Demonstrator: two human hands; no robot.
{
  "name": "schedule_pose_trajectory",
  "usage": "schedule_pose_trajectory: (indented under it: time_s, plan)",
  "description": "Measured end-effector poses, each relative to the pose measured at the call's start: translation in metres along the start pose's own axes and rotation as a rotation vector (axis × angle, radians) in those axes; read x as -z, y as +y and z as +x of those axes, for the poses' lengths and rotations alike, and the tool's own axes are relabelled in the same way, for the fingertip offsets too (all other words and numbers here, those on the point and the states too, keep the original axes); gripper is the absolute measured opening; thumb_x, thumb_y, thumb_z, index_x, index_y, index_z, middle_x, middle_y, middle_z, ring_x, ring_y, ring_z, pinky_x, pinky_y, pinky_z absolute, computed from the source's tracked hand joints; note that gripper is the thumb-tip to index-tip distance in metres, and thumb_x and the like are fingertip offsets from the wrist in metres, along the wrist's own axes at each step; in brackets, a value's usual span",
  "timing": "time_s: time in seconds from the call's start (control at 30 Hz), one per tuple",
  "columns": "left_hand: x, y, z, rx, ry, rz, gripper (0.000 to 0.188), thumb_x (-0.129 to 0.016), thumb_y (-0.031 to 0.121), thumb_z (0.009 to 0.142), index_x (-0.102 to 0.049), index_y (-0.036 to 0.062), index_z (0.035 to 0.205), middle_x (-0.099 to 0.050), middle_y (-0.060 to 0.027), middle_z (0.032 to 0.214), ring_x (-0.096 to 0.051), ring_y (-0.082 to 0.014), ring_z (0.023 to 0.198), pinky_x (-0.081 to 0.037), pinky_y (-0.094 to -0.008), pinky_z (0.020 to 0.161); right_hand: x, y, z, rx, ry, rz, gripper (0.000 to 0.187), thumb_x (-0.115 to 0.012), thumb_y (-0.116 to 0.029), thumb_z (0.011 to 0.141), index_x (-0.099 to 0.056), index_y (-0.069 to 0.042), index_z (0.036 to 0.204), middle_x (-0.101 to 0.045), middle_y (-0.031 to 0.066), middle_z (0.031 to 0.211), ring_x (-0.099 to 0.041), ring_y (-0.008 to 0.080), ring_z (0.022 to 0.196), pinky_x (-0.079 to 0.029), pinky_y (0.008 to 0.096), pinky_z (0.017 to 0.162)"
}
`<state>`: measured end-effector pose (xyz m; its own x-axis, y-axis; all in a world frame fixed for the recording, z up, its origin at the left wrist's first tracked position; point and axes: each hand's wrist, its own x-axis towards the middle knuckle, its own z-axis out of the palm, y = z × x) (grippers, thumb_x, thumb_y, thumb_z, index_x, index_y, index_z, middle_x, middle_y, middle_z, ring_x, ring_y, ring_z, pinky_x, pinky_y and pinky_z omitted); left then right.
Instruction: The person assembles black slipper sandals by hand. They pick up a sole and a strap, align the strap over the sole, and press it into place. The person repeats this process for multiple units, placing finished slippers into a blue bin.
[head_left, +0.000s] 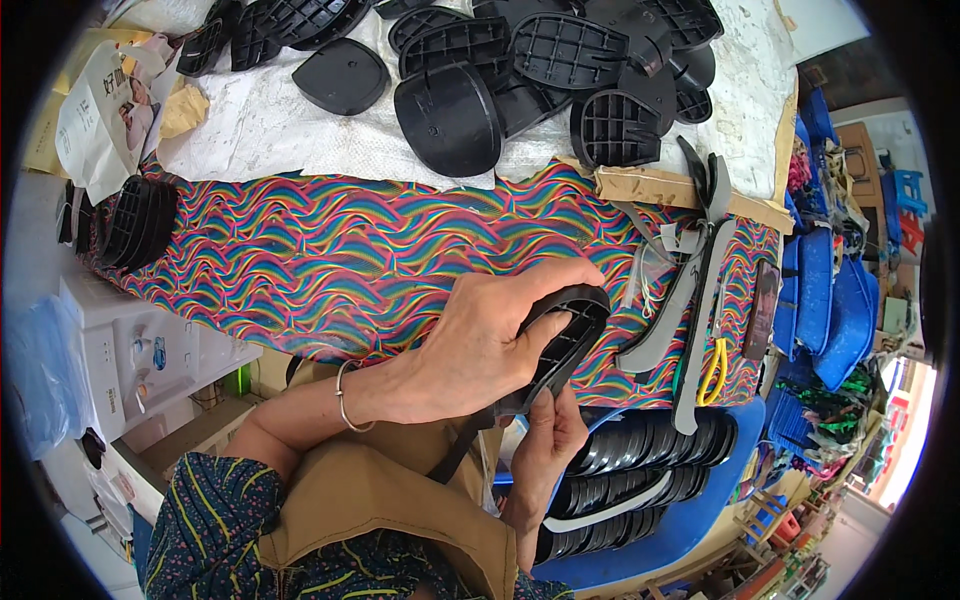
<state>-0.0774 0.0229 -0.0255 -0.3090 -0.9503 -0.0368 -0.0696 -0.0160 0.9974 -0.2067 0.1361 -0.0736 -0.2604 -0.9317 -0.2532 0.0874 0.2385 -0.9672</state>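
Over the near edge of the cloth, my left hand (480,340) grips a black shoe heel (575,345). This heel is rounded at one end, with a ribbed, hollow underside. Its thumb presses inside the hollow while the fingers lie along the outside. My right hand (548,435) pinches the lower end of the same piece between thumb and fingers. A dark strip (460,447) hangs below my left hand; whether it is joined to the heel is hidden. Many similar black heels (447,120) lie heaped on white sacking at the far side.
To the right lie grey and black strips (668,318), yellow-handled scissors (713,372) and a phone (762,310). A blue basin (742,450) below holds rows of black pieces. More heels (138,222) stand stacked at the left, near a white machine (130,350). The tabletop has a wavy multicoloured cloth (340,235).
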Motion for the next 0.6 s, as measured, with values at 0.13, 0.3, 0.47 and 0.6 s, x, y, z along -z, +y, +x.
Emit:
schedule_pose_trajectory:
  time_s: [0.13,0.3,0.47,0.6]
  plan:
    - [-0.006,-0.004,-0.002,-0.121,0.039,0.043,0.033,-0.062,-0.002,0.088,-0.061,0.0003,0.122,-0.072,-0.0138,0.103,-0.072,-0.0189,0.089,-0.057,-0.029,0.075,0.008,0.01,-0.002,0.06,0.039,-0.141,0.021,-0.051,-0.009,0.102,-0.062,0.005,0.114,-0.065,0.001,0.086,-0.051,0.0046,0.077,-0.042,0.0202,0.067]
    - [-0.014,-0.014,0.0,-0.258,0.116,0.072,0.036,-0.062,-0.004,0.087,-0.06,0.0041,0.122,-0.07,-0.0166,0.096,-0.071,-0.0278,0.078,-0.055,-0.0349,0.064,0.006,0.009,-0.002,0.08,-0.007,-0.107,0.027,-0.049,-0.008,0.103,-0.06,0.006,0.124,-0.066,0.0024,0.1,-0.051,0.0054,0.089,-0.044,0.0201,0.077]
    - [-0.017,-0.013,-0.002,-0.283,0.141,0.104,0.037,-0.063,-0.004,0.085,-0.06,0.0038,0.122,-0.07,-0.017,0.098,-0.072,-0.0293,0.08,-0.056,-0.0355,0.065,0.011,0.005,-0.004,-0.017,-0.106,0.042,0.035,-0.047,-0.006,0.103,-0.051,0.006,0.135,-0.063,0.0053,0.118,-0.052,0.0086,0.103,-0.043,0.0228,0.089]
    - [-0.018,-0.012,-0.003,-0.366,0.156,0.161,0.037,-0.066,-0.004,0.084,-0.061,-0.0007,0.121,-0.071,-0.0171,0.099,-0.074,-0.0249,0.084,-0.057,-0.0303,0.069,0.015,0.006,-0.003,-0.045,-0.106,0.142,0.043,-0.054,-0.01,0.102,-0.044,0.011,0.138,-0.063,0.0117,0.123,-0.06,0.0149,0.108,-0.049,0.0286,0.093]
